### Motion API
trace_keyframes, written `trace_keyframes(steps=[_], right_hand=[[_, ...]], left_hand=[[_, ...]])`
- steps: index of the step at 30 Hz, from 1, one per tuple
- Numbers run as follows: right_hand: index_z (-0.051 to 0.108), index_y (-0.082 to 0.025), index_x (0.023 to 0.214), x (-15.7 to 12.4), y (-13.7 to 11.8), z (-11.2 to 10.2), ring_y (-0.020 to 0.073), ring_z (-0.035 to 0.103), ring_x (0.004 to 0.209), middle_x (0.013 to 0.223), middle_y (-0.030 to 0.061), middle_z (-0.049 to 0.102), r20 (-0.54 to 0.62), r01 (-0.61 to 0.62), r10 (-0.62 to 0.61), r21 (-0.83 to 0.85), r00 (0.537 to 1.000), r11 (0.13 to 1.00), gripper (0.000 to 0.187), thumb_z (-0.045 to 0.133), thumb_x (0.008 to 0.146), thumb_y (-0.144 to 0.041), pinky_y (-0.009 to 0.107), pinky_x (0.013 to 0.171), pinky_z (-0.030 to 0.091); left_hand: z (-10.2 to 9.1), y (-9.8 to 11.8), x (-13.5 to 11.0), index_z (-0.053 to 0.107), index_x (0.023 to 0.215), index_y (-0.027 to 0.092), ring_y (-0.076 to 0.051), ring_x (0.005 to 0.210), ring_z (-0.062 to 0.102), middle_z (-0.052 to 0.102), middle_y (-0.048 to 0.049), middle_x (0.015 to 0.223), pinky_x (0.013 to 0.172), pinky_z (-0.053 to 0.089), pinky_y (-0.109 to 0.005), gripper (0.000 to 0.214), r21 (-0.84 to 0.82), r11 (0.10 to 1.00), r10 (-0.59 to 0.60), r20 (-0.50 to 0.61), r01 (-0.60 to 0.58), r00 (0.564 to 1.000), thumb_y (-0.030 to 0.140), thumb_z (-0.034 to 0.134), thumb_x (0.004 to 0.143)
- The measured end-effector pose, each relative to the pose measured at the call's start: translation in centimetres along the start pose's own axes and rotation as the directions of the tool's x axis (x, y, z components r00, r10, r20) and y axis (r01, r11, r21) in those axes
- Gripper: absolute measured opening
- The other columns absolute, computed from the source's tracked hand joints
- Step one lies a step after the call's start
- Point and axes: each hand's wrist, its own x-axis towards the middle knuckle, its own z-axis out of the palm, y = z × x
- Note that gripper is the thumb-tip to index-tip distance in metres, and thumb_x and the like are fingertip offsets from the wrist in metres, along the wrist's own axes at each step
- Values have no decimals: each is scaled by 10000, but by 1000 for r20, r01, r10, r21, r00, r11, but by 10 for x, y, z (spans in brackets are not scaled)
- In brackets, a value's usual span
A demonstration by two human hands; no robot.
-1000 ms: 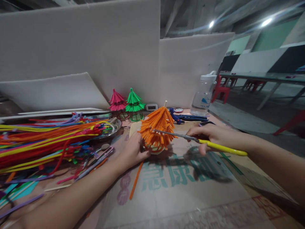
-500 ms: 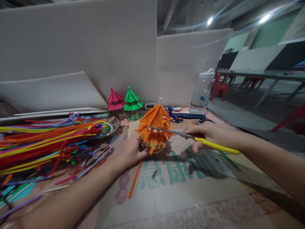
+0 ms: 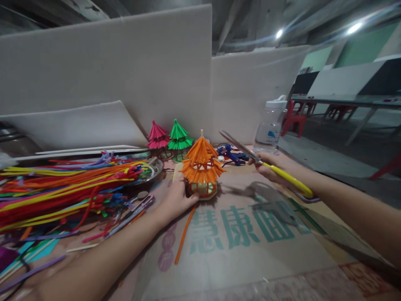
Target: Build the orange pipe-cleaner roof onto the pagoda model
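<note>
An orange pipe-cleaner pavilion (image 3: 202, 165) with two tiers of roof stands upright on the printed sheet, a pale stick poking out of its top. My left hand (image 3: 180, 196) grips its base from the left, the fingers partly hidden behind it. In my right hand (image 3: 272, 167) are scissors with yellow handles (image 3: 286, 179), held up to the right of the pavilion. Their blades point up and left, apart from the orange strips. One loose orange pipe cleaner (image 3: 185, 234) lies below my left hand.
Bundles of coloured pipe cleaners (image 3: 62, 188) cover the left side. Behind stand a pink pavilion (image 3: 157, 136) and a green pavilion (image 3: 179, 140). A blue glue gun (image 3: 230, 154) and a water bottle (image 3: 271, 125) are at the back right, before white boards (image 3: 125, 71).
The scissors have moved from across the pavilion's roof to the right, blades now tilted upward. The orange strip hanging down the pavilion's front no longer shows. The view has shifted slightly.
</note>
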Motion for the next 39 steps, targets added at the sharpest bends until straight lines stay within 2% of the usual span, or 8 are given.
trace_keyframes(steps=[4,11,16,19,23,30,35,39], right_hand=[[574,-140,1266,5,7,30,250,654,823,973,108,706,37,-200,204,-96,978,975,546,544,864,-509,318,703,477],[557,-107,1367,1,21,72,310,597,1100,1252,206,595,28,-72,81,-221,996,972,534,518,915,-387,416,941,465],[669,-111,1230,2,27,80,298,596,1077,1181,180,605,-49,-9,-5,-287,999,958,463,474,958,-430,419,973,457],[683,-143,1203,4,32,84,294,606,1037,1136,161,625,-95,3,-31,-282,995,959,418,496,951,-420,427,949,470],[687,-136,1187,5,36,87,294,612,1027,1128,166,628,-105,8,-40,-283,994,959,405,510,945,-408,422,940,478],[684,-146,1199,4,43,87,294,616,1034,1122,164,633,-102,25,-59,-310,993,950,413,506,947,-421,418,942,482],[689,-142,1195,5,46,88,293,621,1019,1109,163,637,-85,27,-58,-323,995,946,427,509,945,-438,416,934,487],[687,-116,1189,4,46,87,305,617,1039,1131,181,638,-93,25,-59,-330,994,944,445,507,942,-440,421,941,483]], left_hand=[[0,0,0,579,1110,152,-307,1025,615,639,-129,1085,917,517,-456,358,36,999,-27,11,26,1000,263,624,773],[-6,-3,-1,592,1123,150,-342,1100,603,648,-181,1176,965,474,-495,326,155,988,5,60,-15,998,305,582,837],[-50,7,-1,674,820,213,-278,778,674,727,-92,834,741,506,-360,139,236,971,-13,178,-29,984,345,636,797],[-84,28,4,681,727,210,-222,654,644,705,-48,719,605,423,-292,318,348,935,-142,186,70,972,377,482,910],[-100,49,11,725,909,183,-206,730,654,745,-45,840,630,430,-268,417,113,979,-170,-7,170,985,515,474,930],[-70,47,22,730,901,141,-175,781,643,745,-37,859,699,450,-243,342,-167,978,-145,-100,127,984,457,601,872],[-71,41,23,697,853,140,-141,667,569,680,-4,751,621,393,-242,292,-61,991,-118,9,119,993,389,551,898],[-90,57,7,674,767,155,-132,614,527,600,8,667,573,349,-244,340,120,993,-50,253,20,966,378,491,948]])
